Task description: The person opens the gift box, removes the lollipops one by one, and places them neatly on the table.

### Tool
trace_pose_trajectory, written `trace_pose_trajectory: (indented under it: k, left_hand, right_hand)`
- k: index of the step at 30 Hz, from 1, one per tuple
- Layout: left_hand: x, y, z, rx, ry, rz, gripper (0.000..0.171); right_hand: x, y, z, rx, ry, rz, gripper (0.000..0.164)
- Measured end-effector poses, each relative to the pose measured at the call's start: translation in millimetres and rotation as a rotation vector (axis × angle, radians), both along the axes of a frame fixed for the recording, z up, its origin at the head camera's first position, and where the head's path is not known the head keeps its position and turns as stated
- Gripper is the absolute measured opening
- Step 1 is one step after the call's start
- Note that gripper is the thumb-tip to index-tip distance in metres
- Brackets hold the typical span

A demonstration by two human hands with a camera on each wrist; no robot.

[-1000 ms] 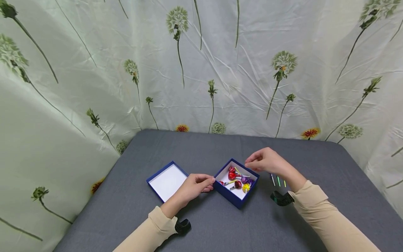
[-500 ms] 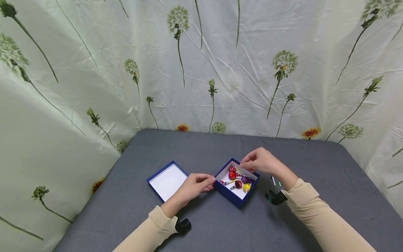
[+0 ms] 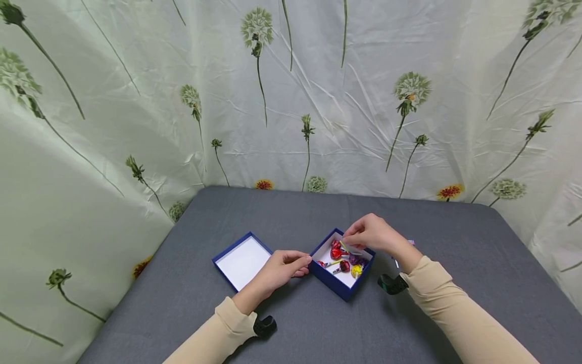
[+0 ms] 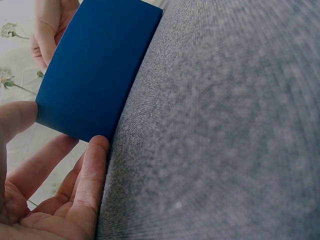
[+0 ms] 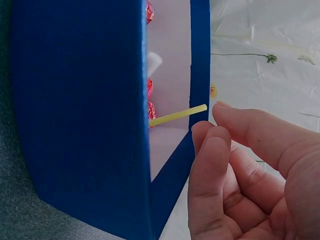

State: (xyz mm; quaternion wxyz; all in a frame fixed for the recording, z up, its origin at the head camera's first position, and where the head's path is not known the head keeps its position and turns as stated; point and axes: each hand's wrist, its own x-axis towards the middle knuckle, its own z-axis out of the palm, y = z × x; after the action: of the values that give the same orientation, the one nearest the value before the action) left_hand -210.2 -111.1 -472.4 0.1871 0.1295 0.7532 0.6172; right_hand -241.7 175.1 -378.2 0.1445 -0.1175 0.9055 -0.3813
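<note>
I am sitting at a table draped in grey woven cloth (image 3: 318, 323). A shallow blue cardboard lid (image 3: 242, 261) is lying white side up to my left (out of the way). I am bracing the deep blue cardboard box (image 3: 342, 264) with my left hand (image 3: 278, 270), fingertips curled against its corner so it cannot slide. My right hand (image 3: 374, 234), fingers part-curled and gripping nothing, is nearing the yellow-green stick of a red-wrapped lollipop (image 5: 177, 115) inside.

Left hand (image 3: 278, 268) rests low with fingers loosely curled; right hand (image 3: 373, 233) hovers, fingertips apparently pinched together (sleeves beige).
</note>
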Motion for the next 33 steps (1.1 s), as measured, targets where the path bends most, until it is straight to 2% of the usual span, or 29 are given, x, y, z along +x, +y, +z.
trace_pose_trajectory:
  k: [14,33]
  left_hand:
    - [-0.2,1,-0.3,0.005,0.005,0.000,0.036]
    - [-0.8,1,-0.9,0.002,0.007,-0.001,0.036]
  right_hand:
    - [-5.1,-5,-6.2,0.062,0.032,0.002,0.015]
    - [-2.6,-12,-7.8,0.108,0.062,-0.027,0.015]
